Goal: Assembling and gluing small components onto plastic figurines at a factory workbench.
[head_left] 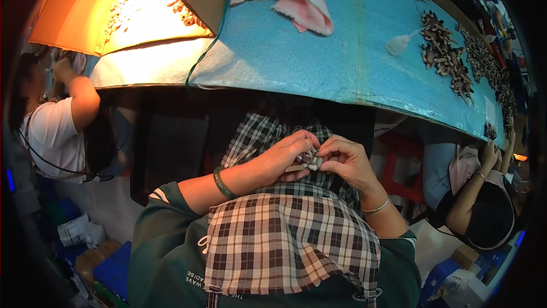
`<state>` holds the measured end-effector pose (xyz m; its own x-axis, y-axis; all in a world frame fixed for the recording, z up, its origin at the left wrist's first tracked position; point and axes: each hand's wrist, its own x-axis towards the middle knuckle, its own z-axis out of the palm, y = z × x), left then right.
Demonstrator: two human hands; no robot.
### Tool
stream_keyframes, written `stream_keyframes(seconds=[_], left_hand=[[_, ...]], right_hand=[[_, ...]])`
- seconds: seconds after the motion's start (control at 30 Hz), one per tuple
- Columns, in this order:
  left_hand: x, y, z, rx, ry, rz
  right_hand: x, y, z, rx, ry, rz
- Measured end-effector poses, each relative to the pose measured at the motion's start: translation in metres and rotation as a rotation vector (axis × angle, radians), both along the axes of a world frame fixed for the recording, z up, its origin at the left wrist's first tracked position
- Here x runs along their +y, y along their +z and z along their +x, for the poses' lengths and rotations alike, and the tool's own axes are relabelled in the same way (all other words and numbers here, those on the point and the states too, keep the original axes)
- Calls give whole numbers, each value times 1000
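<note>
Piece (pixel 310 158), small and grey, sits above the lap in the head view, clamped in the left hand (pixel 279 158); the right hand (pixel 351 162) pinches its three-o'clock side. Steady left, light right fingertips would suit. The table (pixel 296 71) edge bounds twelve o'clock; open room lies towards six, above the apron (pixel 285 242).

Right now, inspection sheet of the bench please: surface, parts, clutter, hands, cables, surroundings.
Surface: blue-topped table, brightly lit at left.
Job's things: small grey piece, held above the lap; fine detail too small to read.
Clutter: pink-and-white cloth, white bottle, dark heap of small parts, open cardboard box with small pieces inside.
Hands: left hand and right hand both have fingers on the piece.
Cables: green cable beside the box, reaching the table's front edge.
Surroundings: co-workers at left and right; red stool.
</note>
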<state>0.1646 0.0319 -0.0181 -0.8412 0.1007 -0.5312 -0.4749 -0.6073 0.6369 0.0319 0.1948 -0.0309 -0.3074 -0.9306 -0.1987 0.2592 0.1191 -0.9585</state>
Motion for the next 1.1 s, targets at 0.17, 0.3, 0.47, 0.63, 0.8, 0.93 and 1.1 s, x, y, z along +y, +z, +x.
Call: stream_keyframes(seconds=[0.17, 0.3, 0.47, 0.63, 0.8, 0.93, 1.1], left_hand=[[9, -8, 5, -150, 0, 68], [15, -16, 10, -142, -2, 69], [19, -25, 12, -188, -19, 20], [23, -37, 14, -183, -42, -6], [27, -34, 12, -240, -12, -8], [27, -33, 11, -277, -11, -9], [29, -39, 15, -210, -4, -31]], right_hand=[[4, 0, 2, 369, 90, -2], [4, -10, 7, 550, 100, -91], [9, -19, 14, 714, 95, -186], [10, -24, 18, 775, 76, -237], [12, -27, 21, 783, 39, -227], [13, -29, 22, 763, 42, -202], [14, -31, 22, 786, 40, -245]])
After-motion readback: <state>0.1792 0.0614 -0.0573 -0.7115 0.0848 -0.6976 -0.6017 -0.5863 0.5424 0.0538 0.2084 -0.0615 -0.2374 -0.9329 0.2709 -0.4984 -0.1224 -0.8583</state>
